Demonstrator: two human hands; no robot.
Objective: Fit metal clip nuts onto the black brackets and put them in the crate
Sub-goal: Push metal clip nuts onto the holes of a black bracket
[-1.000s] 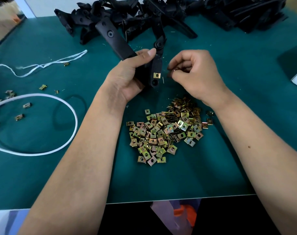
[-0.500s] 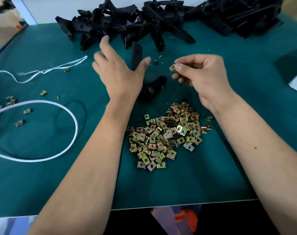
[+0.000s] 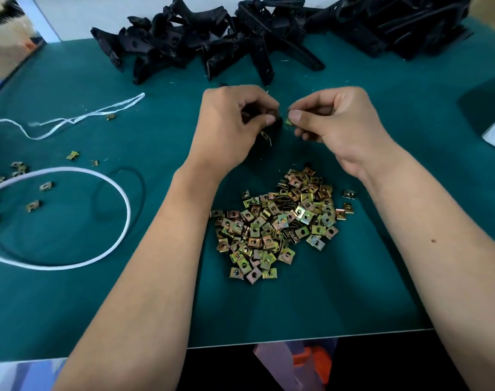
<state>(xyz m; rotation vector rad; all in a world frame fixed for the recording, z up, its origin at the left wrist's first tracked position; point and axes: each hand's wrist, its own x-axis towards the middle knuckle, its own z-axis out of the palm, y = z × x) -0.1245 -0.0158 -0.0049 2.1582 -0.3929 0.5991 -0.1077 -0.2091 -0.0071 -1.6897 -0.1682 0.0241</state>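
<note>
Two bare hands meeting over a green table mat (image 3: pixel 353 292), bracket in one, clip nut in the other.

Left hand (image 3: pixel 229 131) curled round a small black plastic bracket (image 3: pixel 270 134) – mostly hidden under the fingers, one brass-coloured clip nut already showing on its lower end. Right hand (image 3: pixel 336 122) pinching a single square, gold-tinted metal clip nut (image 3: pixel 288 121) between thumb and forefinger, just beside the bracket's upper end; touching or not cannot be told. Loose heap of matching metal clip nuts (image 3: pixel 277 224) on the mat between the forearms. Big tangled pile of black brackets (image 3: pixel 269 32) along the far edge – well apart from the hands. White loop of cord (image 3: pixel 122 198) and a few stray nuts (image 3: pixel 33 206) to the left.
</note>
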